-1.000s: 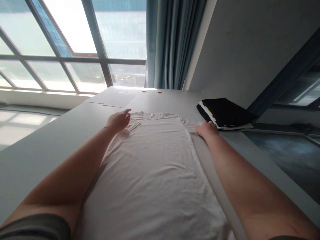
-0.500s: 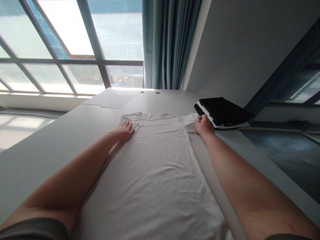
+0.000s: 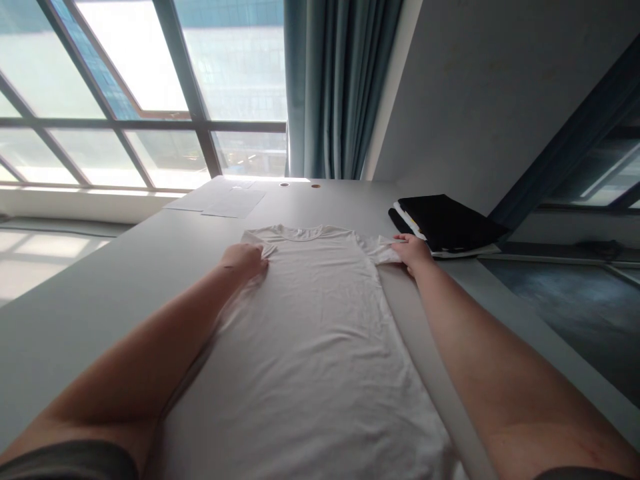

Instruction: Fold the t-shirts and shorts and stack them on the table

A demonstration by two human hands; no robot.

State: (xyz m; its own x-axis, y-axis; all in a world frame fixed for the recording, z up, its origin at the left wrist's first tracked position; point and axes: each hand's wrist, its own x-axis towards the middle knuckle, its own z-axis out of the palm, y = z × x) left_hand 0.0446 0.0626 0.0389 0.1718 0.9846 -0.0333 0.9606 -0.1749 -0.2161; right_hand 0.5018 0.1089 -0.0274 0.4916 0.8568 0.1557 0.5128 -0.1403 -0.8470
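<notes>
A white t-shirt [image 3: 310, 320] lies spread flat on the grey table [image 3: 100, 280], its collar pointing away from me. My left hand [image 3: 244, 259] rests on the shirt's left sleeve with the fingers curled into the cloth. At the right sleeve my right hand [image 3: 411, 252] pinches the fabric between thumb and fingers. Both forearms stretch along the shirt's sides.
A folded black garment on a white one [image 3: 447, 223] lies at the table's right edge, just beyond my right hand. Sheets of paper [image 3: 233, 199] lie at the far left. Two small round holes [image 3: 300, 185] mark the far tabletop. Windows and a teal curtain [image 3: 340, 87] stand behind.
My left hand went from flat fingers on the sleeve to curled fingers gripping the cloth. My right hand shifted slightly and closed on the right sleeve.
</notes>
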